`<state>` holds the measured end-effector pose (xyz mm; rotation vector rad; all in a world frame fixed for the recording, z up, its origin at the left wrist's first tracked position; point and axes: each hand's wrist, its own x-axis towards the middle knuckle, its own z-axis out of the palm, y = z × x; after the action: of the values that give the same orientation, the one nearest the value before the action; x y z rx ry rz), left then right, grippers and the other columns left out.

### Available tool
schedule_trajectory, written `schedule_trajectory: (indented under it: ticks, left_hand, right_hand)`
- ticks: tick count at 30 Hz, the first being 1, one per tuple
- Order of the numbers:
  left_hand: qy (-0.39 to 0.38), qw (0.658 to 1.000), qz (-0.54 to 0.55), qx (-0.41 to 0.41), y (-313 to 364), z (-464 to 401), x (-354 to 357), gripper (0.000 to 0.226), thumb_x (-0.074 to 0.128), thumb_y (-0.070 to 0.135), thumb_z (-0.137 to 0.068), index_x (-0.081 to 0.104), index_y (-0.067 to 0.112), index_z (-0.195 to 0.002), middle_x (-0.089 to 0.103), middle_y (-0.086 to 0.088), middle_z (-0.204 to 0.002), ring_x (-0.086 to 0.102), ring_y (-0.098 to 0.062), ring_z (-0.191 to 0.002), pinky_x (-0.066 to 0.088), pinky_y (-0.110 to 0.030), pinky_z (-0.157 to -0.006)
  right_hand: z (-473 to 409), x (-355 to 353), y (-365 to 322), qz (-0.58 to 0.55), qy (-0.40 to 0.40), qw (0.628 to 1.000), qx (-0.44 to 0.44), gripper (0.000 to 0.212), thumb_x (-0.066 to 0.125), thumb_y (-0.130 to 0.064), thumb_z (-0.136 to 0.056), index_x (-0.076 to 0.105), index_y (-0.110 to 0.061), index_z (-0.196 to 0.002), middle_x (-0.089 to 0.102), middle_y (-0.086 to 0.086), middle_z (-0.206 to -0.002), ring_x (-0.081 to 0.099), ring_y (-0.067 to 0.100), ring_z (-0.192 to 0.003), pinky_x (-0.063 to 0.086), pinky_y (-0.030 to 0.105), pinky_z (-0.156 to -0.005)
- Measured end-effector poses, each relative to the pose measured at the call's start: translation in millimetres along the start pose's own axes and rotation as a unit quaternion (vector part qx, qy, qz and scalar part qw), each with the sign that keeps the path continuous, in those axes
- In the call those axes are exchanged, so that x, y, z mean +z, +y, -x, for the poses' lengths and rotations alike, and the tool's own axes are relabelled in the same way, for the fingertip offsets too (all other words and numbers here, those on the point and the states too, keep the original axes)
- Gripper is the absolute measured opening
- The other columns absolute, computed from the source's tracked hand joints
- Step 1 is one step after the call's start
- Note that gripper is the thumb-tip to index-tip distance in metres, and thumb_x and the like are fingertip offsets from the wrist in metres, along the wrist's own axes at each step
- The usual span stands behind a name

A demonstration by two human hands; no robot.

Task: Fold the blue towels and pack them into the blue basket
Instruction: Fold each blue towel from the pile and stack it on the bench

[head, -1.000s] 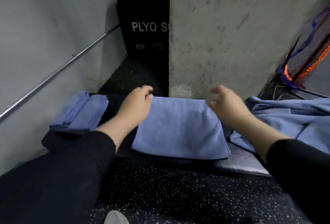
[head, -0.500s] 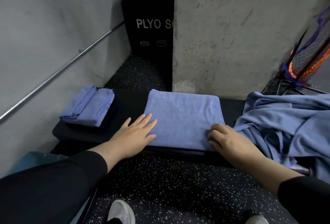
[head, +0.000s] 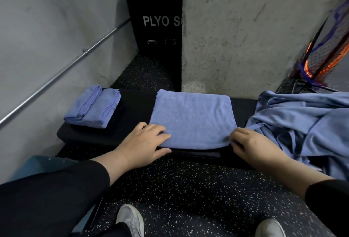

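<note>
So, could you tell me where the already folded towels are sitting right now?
In the head view, the folded towels lie at the left end of the black bench, beside the grey wall, left of the towel held by both hands.

Towel (head: 192, 119) under your hands: soft blue cloth, matt, fine nap, smooth on top. Stack of folded towels (head: 93, 107) to your left: same matt cloth, stitched hems showing along the edges. Heap of loose towels (head: 302, 123) to your right: thinner-looking blue cloth, creased. Bench (head: 132, 108): black, matt, smooth. Floor (head: 188, 189): black rubber-like, grainy, white flecks. Pillar (head: 255, 34): bare concrete, rough, pitted. Rail (head: 62, 72): grey metal, dull sheen. Box (head: 156, 19): matt black, white print. Net (head: 328, 55): open mesh.
</note>
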<state>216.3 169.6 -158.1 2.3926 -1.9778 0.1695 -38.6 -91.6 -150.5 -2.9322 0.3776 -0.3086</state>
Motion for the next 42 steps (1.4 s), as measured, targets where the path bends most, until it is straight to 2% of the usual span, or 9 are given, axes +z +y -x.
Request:
schedule_trajectory:
  ticks: [4,7,12,15,19,25,28,31,42]
  left_hand:
    - [-0.023,0.999,0.018,-0.015,10.0,-16.6,0.3,0.058,0.030,0.068,-0.094,0.055,0.032,-0.131,0.050,0.013,-0.124,0.049,-0.010,-0.116,0.038,-0.034,-0.101]
    - [-0.011,1.000,0.018,-0.011,3.2,-18.2,2.3,0.034,0.046,0.042,-0.097,0.058,0.030,-0.126,0.052,0.013,-0.119,0.052,-0.011,-0.111,0.039,-0.033,-0.096]
    - [-0.031,0.989,0.100,-0.103,-16.3,-14.4,-8.7,0.012,0.051,0.019,-0.096,0.059,0.027,-0.096,0.056,0.014,-0.096,0.052,-0.009,-0.090,0.044,-0.037,-0.091]
    - [-0.075,0.966,0.190,-0.157,-26.1,-4.6,-25.7,0.016,0.052,0.028,-0.099,0.057,0.031,-0.084,0.060,0.011,-0.082,0.056,-0.006,-0.076,0.051,-0.037,-0.075]
    - [-0.096,0.927,0.307,-0.195,-31.2,14.3,-41.6,0.029,0.064,0.035,-0.096,0.057,0.019,-0.073,0.053,0.009,-0.063,0.046,-0.002,-0.059,0.037,-0.023,-0.059]
    - [-0.088,0.875,0.414,-0.235,-30.6,21.6,-56.3,0.025,0.063,0.016,-0.096,0.059,0.004,-0.073,0.051,0.007,-0.064,0.046,-0.002,-0.062,0.037,-0.021,-0.061]
    - [-0.024,0.872,0.412,-0.262,-35.3,13.6,-55.0,0.024,0.060,0.017,-0.097,0.059,0.000,-0.080,0.051,0.003,-0.067,0.045,-0.006,-0.065,0.036,-0.029,-0.066]
    - [0.031,0.874,0.391,-0.286,-37.5,-4.4,-49.5,0.028,0.056,0.022,-0.100,0.055,0.002,-0.080,0.051,0.001,-0.068,0.044,-0.010,-0.066,0.036,-0.033,-0.065]
    - [0.022,0.909,0.220,-0.353,-54.1,-65.8,-10.6,0.026,0.050,0.032,-0.101,0.052,0.015,-0.082,0.058,-0.001,-0.076,0.053,-0.020,-0.069,0.033,-0.033,-0.055]
  right_hand:
    - [-11.4,-5.7,0.1,-0.051,-0.001,0.996,0.072,0.015,0.050,-0.029,-0.093,0.056,-0.016,-0.089,0.059,-0.004,-0.081,0.055,0.020,-0.068,0.044,0.038,-0.063]
    - [-15.9,-10.8,1.4,-0.056,-0.005,0.993,0.100,0.010,0.056,-0.024,-0.096,0.057,-0.015,-0.093,0.064,-0.001,-0.077,0.051,0.017,-0.064,0.037,0.034,-0.061]
    - [-16.7,-18.8,0.3,-0.030,-0.039,0.994,0.095,0.010,0.052,-0.027,-0.098,0.054,-0.018,-0.095,0.065,0.000,-0.074,0.058,0.024,-0.066,0.043,0.039,-0.062]
    - [-17.1,-29.5,-4.7,-0.032,-0.091,0.991,0.091,0.009,0.051,-0.029,-0.098,0.055,-0.021,-0.095,0.062,-0.005,-0.073,0.055,0.019,-0.066,0.040,0.036,-0.063]
    - [-16.7,-50.1,-18.6,-0.106,-0.178,0.971,0.119,0.010,0.053,-0.030,-0.098,0.062,-0.026,-0.096,0.065,-0.014,-0.081,0.060,0.009,-0.079,0.044,0.026,-0.074]
    - [-14.6,-70.9,-27.1,-0.183,-0.181,0.953,0.156,0.017,0.054,-0.021,-0.097,0.070,-0.024,-0.094,0.068,-0.016,-0.084,0.060,0.002,-0.081,0.043,0.014,-0.076]
    - [-23.7,-64.6,-26.6,-0.234,-0.086,0.948,0.197,0.020,0.053,-0.017,-0.095,0.066,-0.020,-0.081,0.064,-0.007,-0.070,0.054,0.011,-0.069,0.047,0.029,-0.072]
    - [-40.3,-53.2,-24.0,-0.218,-0.016,0.948,0.230,0.019,0.051,-0.019,-0.095,0.062,-0.024,-0.080,0.065,-0.003,-0.071,0.056,0.014,-0.068,0.044,0.030,-0.064]
    - [-89.0,-14.6,5.0,-0.080,-0.031,0.959,0.270,0.022,0.042,-0.028,-0.101,0.059,-0.014,-0.104,0.069,0.014,-0.096,0.061,0.034,-0.091,0.041,0.035,-0.069]
